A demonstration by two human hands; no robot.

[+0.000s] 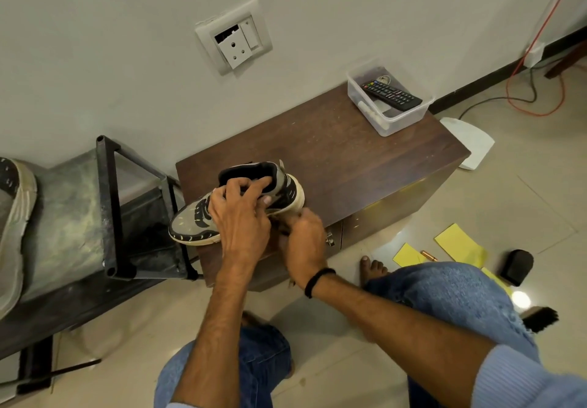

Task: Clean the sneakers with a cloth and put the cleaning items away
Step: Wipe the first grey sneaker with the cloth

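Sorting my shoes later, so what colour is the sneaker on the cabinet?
The sneaker is grey with black panels and an off-white sole; head view.

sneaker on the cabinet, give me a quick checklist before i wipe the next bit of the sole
1. Sneaker steadied: the left hand grips it at the collar. Ok.
2. Sneaker's footing: its toe juts past the left edge of the cabinet. Not ok.
3. Cloth in the right hand: the fingers curl by the sole near the heel, but what they hold is hidden. Cannot tell.
4. Second sneaker in sight: it lies on the metal rack to the left. Ok.
5. Clear box with the remote: at the cabinet's far end, apart from the work. Ok.
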